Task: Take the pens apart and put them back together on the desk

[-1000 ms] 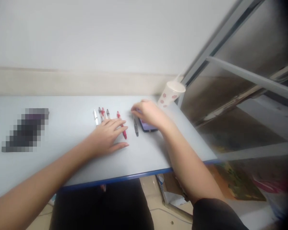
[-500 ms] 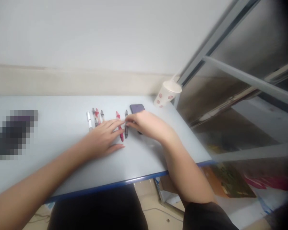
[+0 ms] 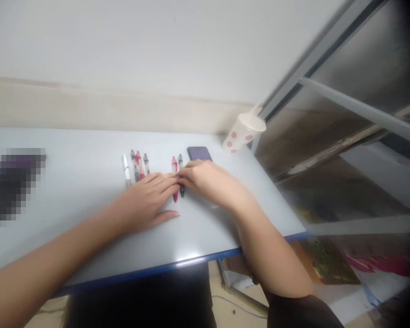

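Note:
My left hand [image 3: 152,198] lies flat with fingers stretched out, their tips across the middle of a red pen [image 3: 175,165]. Beside it on the right is a black pen [image 3: 182,192], almost parallel and close to the red one. My right hand [image 3: 205,177] bends over the black pen, its thumb and fingertips closed around the middle. The fingertips of both hands meet there and hide part of both pens. Left of these, a white pen [image 3: 126,171], another red pen [image 3: 140,165] and dark-tipped clear pens [image 3: 146,163] lie in a row, their lower ends partly behind my left hand.
A purple-dark phone [image 3: 198,153] lies just beyond my right hand. A white paper cup [image 3: 242,133] with red flower prints stands tilted-looking in the back right corner, near a metal frame [image 3: 355,107]. A blurred-out dark object [image 3: 15,184] is at the left. The table [image 3: 150,255] has a blue front edge.
The upper end of the single red pen has shifted right, so it now lies straighter and nearer the black pen. My fingertips have come together. The view has shifted slightly.

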Demonstrator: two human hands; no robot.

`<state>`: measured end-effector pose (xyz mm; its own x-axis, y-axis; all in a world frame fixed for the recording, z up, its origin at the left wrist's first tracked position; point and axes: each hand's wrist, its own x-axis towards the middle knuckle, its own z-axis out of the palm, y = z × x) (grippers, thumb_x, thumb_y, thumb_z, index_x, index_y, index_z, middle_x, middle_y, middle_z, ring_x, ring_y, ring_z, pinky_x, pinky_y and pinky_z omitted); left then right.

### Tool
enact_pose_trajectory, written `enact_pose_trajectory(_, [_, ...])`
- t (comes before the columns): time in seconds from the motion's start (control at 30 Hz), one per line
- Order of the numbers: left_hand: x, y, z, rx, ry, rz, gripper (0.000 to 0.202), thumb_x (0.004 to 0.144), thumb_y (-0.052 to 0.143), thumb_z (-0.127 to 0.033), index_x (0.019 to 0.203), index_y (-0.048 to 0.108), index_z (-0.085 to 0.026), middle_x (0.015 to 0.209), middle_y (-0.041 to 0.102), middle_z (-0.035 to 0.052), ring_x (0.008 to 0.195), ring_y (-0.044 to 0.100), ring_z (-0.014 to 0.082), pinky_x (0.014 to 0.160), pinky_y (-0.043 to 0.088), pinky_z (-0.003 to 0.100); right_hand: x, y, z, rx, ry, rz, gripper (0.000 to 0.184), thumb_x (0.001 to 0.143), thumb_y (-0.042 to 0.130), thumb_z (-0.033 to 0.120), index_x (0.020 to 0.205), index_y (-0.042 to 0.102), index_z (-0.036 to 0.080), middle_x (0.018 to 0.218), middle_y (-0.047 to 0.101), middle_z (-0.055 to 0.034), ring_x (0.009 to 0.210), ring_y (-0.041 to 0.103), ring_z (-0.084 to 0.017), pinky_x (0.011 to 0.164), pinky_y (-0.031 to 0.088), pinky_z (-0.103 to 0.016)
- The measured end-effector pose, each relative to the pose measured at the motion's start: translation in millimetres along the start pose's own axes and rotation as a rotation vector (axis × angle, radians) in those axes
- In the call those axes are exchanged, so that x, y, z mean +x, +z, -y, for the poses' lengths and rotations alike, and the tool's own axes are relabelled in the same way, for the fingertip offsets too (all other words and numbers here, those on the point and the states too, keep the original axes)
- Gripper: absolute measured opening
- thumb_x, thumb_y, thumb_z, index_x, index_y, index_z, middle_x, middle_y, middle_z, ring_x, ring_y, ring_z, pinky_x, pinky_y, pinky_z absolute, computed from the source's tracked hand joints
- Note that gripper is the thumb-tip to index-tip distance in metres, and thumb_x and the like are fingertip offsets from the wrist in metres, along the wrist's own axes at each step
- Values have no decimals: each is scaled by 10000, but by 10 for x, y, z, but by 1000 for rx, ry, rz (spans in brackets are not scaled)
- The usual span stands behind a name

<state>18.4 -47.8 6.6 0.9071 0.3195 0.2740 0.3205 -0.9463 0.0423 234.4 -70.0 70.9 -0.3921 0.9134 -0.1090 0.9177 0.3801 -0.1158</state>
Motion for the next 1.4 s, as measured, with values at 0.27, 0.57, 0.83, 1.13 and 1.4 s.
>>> enact_pose_trajectory(0.27, [-42, -42, 11, 5, -22, -22, 505, 1086, 464, -482, 1265, 687, -66, 1323, 699, 201, 1237, 643, 357, 1066, 489, 506, 44, 102, 31, -24, 68, 39, 176, 1033, 497, 187, 985, 665, 175, 944, 666, -69, 722, 548, -162, 630, 304, -292])
enact_pose_trajectory(0.57, [-85, 10, 45, 9, -39, -43, 473, 1092, 447, -467, 1283, 677, -101, 1344, 704, 179, 1239, 657, 327, 1107, 490, 496, 153, 175, 116, 54, 230, 26, 200, 887, 563, 122, 1076, 551, 184, 810, 672, -46, 625, 501, -173, 571, 255, -304])
enact_pose_trajectory(0.83, [-147, 7, 178, -9, -28, -59, 444, 1089, 453, -433, 1303, 666, -108, 1374, 698, 180, 1255, 661, 315, 1174, 458, 519, 181, 249, 68, 578, 224, -151, 247, 815, 591, 222, 976, 408, 258, 707, 588, 56, 632, 549, -164, 584, 352, -273])
enact_pose_trajectory(1.13, [-177, -36, 181, -103, -90, -8, 464, 1067, 486, -462, 1309, 675, -114, 1421, 664, 194, 1281, 640, 353, 1116, 510, 545, 299, 365, 32, 757, 266, -224, 322, 765, 664, 204, 1007, 455, 242, 815, 681, 27, 752, 639, -179, 665, 448, -288])
enact_pose_trajectory(1.4, [-208, -53, 229, -155, -144, -27, 389, 1047, 481, -412, 1238, 708, -161, 1350, 676, 178, 1111, 704, 314, 945, 599, 499, 338, 296, 69, 818, 360, -187, 123, 775, 660, 119, 866, 611, 186, 785, 726, -13, 689, 662, -143, 651, 465, -265])
